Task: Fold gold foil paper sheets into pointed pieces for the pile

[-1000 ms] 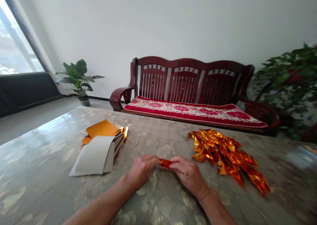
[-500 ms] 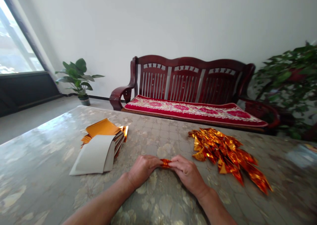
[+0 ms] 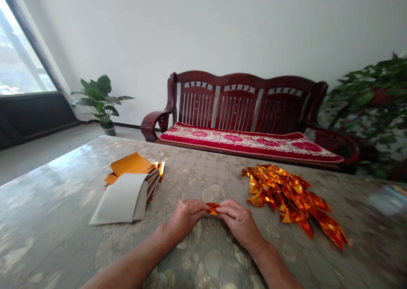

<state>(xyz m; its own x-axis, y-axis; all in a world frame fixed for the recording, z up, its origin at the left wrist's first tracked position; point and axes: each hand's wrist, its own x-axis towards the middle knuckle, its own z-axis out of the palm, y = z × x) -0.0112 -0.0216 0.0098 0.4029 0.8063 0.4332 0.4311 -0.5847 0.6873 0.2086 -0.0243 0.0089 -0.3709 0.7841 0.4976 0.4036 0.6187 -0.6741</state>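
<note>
Left hand (image 3: pixel 186 219) and right hand (image 3: pixel 239 223) meet over the desk (image 3: pixel 57 195) — fingers (image 3: pixel 199 205) pinching a small piece of orange foil (image 3: pixel 213 209) tight — a heap of folded foil (image 3: pixel 286 197) just beside!

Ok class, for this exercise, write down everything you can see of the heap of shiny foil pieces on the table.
The heap of folded foil pieces is a loose, overlapping pile of many creased, pointed strips. They look like thin metallic foil, glossy orange-gold with reddish tints, and catch the light unevenly. The pile is widest at its far end and trails off in long tapered strips towards the near right. It lies directly on the patterned, glossy table top, just beyond and to the outer side of the right hand, which does not touch it.
</note>
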